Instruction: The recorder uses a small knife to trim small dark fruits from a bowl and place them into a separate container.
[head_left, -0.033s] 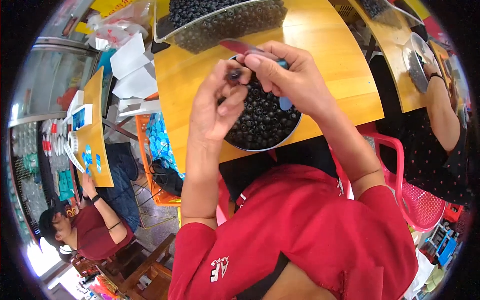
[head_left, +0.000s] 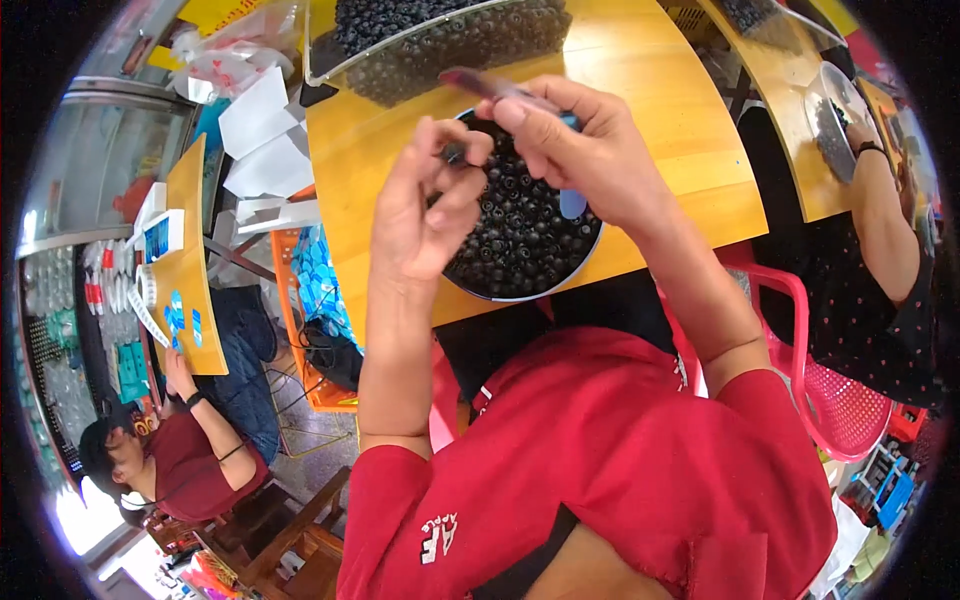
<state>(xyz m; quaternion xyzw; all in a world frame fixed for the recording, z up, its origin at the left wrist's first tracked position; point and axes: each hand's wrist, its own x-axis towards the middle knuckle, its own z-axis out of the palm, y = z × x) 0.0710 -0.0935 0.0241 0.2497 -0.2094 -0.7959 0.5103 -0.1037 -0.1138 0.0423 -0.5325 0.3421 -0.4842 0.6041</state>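
Note:
In my left hand (head_left: 425, 205) a small dark round piece (head_left: 454, 153) is pinched between the fingertips. My right hand (head_left: 580, 140) grips a knife (head_left: 488, 86). Its blade points up and left, and part of a blue handle shows beside the fingers. Both hands are over a round bowl (head_left: 515, 299) with a pale rim, full of shiny black round pieces (head_left: 530, 230) like berries or beads. Below my right hand a light blue rounded end (head_left: 572, 204) shows; I cannot tell what it belongs to. The hands are apart.
A clear bin (head_left: 450, 55) of similar dark pieces stands at the table's far side. The bowl is on a yellow wooden table (head_left: 680, 150). An orange crate (head_left: 300, 340) with blue packets is at left. People sit left and right; a pink chair (head_left: 800, 330) is at right.
My left hand has shifted slightly left, away from my right hand, with the dark piece still in its fingers. The knife blade has moved slightly.

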